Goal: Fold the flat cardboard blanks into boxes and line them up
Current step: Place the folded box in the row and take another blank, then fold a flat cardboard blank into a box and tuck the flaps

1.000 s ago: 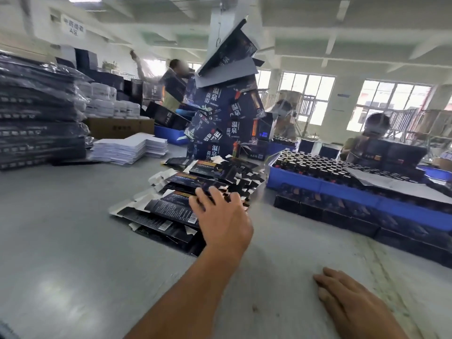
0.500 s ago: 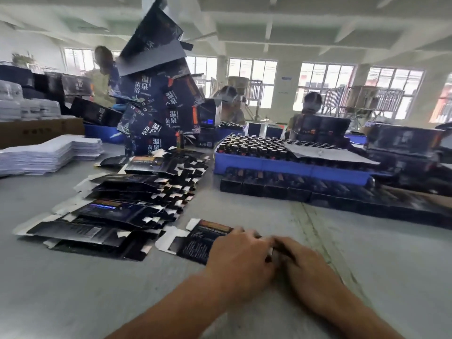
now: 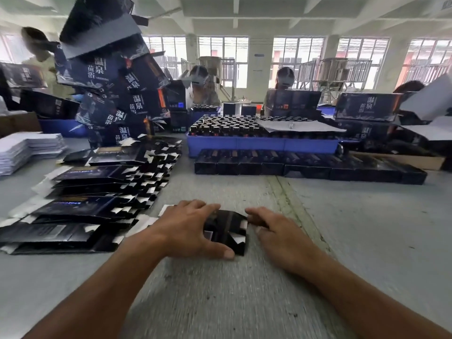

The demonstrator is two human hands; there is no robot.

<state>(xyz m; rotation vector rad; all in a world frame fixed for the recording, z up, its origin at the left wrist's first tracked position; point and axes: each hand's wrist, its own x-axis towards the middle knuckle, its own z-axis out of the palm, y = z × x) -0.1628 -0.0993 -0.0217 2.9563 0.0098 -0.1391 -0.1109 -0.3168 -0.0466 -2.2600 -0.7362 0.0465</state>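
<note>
1. A single dark cardboard blank (image 3: 226, 231) is being held down on the grey surface (image 3: 342, 241), right in front of the person, just beside the big fanned pile of flat blanks (image 3: 97, 192) on the left.
2. The blank's left part is being gripped by the left hand (image 3: 186, 231): fingers are being curled over its far edge while the thumb is being pressed at its near corner.
3. The blank's right end is being met by the right hand (image 3: 276, 231); its fingertips are being tucked against that edge, though whether a flap is actually being pinched cannot be told from here.
4. The panel is bowing up between the two hands, so by the look of it the flat sleeve is being squeezed open into a tube.
5. For a clean result, pressure should be applied evenly from both ends along the scored creases, with the blank kept square so the walls are not being twisted.
6. The white tabs should then be tucked without being crushed.
7. A row of finished boxes (image 3: 308, 165) is being kept in front of the blue tray (image 3: 261, 145) of bottles; the new box is probably being destined for that line.
</note>
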